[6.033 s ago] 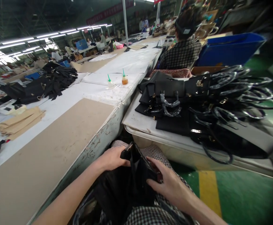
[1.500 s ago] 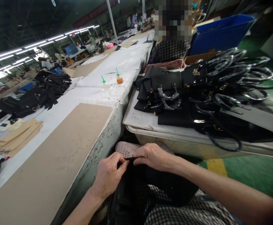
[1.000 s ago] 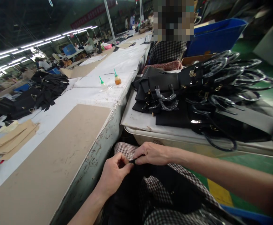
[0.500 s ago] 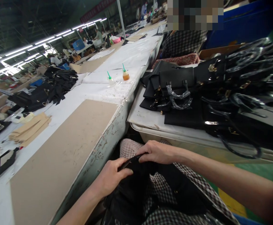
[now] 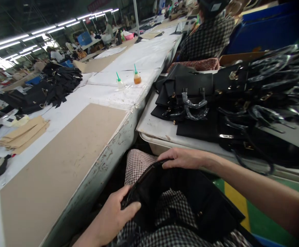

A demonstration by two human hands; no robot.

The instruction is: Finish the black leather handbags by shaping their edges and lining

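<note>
Across my lap, over checkered cloth, lies a black bag piece point(image 5: 187, 181) with a long curved edge and small metal studs. My left hand point(image 5: 115, 212) is closed on the near left end of that edge, thumb on the inner side and fingers underneath. Farther up the same edge, my right hand point(image 5: 178, 158) pinches it between thumb and fingers. Between the two hands the edge runs in a taut-looking arc. The lower part of the piece merges with dark folds on my lap, so its full shape is hard to make out.
Black handbags point(image 5: 198, 128) with plastic-wrapped handles are piled on a side table at right. On the long white table stand two green-tipped bottles point(image 5: 137, 78), a beige board point(image 5: 69, 147), tan pieces point(image 5: 27, 132) and black pieces point(image 5: 62, 82). A co-worker point(image 5: 207, 37) sits ahead.
My hands have moved apart along the black edge, the left one down and toward me, the right one slightly up and right. More of the piece is spread out between them.
</note>
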